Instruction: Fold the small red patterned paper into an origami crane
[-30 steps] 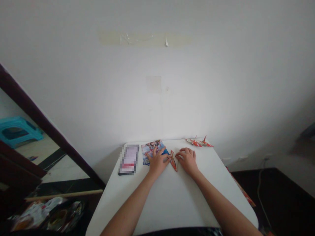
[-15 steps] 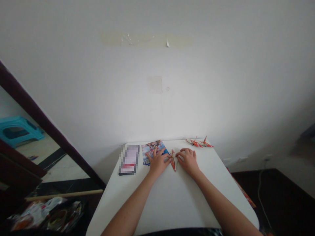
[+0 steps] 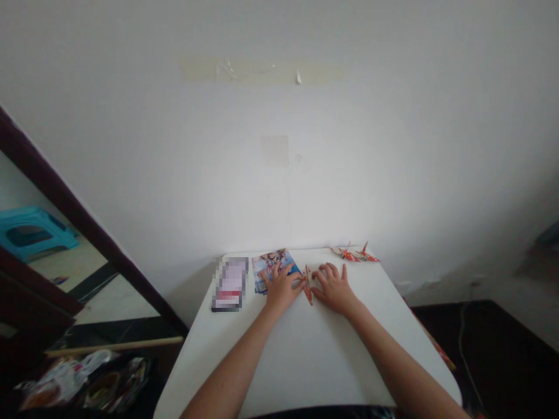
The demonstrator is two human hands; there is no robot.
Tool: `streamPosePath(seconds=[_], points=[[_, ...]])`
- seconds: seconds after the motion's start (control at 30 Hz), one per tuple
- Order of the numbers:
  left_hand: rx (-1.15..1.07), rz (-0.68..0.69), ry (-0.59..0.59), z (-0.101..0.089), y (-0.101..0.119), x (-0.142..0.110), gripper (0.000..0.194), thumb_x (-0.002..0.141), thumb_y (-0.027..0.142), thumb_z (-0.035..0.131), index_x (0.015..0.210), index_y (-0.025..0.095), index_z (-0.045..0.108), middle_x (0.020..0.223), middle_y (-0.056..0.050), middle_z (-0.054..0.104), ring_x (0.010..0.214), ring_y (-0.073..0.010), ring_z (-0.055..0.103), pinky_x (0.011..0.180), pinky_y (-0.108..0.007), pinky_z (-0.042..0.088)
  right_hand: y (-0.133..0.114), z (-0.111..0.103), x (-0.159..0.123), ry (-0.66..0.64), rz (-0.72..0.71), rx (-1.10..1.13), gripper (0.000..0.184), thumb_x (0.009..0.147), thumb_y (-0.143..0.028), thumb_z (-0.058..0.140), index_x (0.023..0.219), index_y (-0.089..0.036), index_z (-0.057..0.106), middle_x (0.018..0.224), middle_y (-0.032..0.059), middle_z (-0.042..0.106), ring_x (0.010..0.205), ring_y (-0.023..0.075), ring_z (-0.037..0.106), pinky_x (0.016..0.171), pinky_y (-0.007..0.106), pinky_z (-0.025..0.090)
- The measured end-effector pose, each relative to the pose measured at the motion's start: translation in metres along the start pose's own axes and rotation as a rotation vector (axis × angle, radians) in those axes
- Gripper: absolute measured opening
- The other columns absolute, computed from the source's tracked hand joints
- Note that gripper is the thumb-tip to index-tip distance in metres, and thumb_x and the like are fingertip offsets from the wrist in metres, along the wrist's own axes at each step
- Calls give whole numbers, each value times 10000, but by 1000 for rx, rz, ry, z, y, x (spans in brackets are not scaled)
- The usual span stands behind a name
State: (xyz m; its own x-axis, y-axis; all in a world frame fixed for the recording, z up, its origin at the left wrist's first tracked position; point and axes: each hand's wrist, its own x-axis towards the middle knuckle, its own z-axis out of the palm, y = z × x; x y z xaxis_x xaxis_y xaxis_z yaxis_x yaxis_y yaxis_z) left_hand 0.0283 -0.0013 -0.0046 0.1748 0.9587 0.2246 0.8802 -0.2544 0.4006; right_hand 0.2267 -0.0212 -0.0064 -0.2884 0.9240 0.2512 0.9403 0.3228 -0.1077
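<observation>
A narrow folded piece of red patterned paper point(image 3: 308, 286) lies on the white table point(image 3: 305, 355), between my two hands. My left hand point(image 3: 280, 286) rests flat with spread fingers, its fingertips against the paper's left edge and partly over a stack of colourful paper squares point(image 3: 273, 265). On the paper's right side my right hand point(image 3: 334, 286) lies palm down, fingers stretched out and pressing beside the fold. Both hands hold nothing off the table.
Two finished red paper cranes point(image 3: 354, 253) stand at the table's far right corner. A dark phone point(image 3: 230, 284) lies left of the paper stack. The table abuts a white wall. A blue stool point(image 3: 30, 232) and bags point(image 3: 78, 381) sit to the left.
My right hand's fingers have uncurled and now lie stretched flat next to the folded paper. My left hand has barely moved.
</observation>
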Motion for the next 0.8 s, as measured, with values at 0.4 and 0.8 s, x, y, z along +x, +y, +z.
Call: streamPosePath(seconds=[0.4, 0.8], points=[[-20, 6, 30, 2, -3, 0, 153, 866, 478, 696, 988, 427, 773, 1487, 39, 569, 1495, -426, 271, 1096, -876, 24, 10, 3, 1, -91, 15, 143, 425, 950, -558, 517, 1308, -334, 564, 1491, 108, 465, 1437, 328, 346, 1140, 775, 180], [-64, 70, 28, -3, -1, -1, 122, 795, 409, 784, 859, 309, 758, 1449, 1, 594, 1447, -381, 359, 1132, -818, 110, 13, 6, 11, -9, 144, 294, 393, 903, -355, 637, 1295, -322, 646, 1391, 90, 557, 1360, 306, 439, 1197, 676, 157]])
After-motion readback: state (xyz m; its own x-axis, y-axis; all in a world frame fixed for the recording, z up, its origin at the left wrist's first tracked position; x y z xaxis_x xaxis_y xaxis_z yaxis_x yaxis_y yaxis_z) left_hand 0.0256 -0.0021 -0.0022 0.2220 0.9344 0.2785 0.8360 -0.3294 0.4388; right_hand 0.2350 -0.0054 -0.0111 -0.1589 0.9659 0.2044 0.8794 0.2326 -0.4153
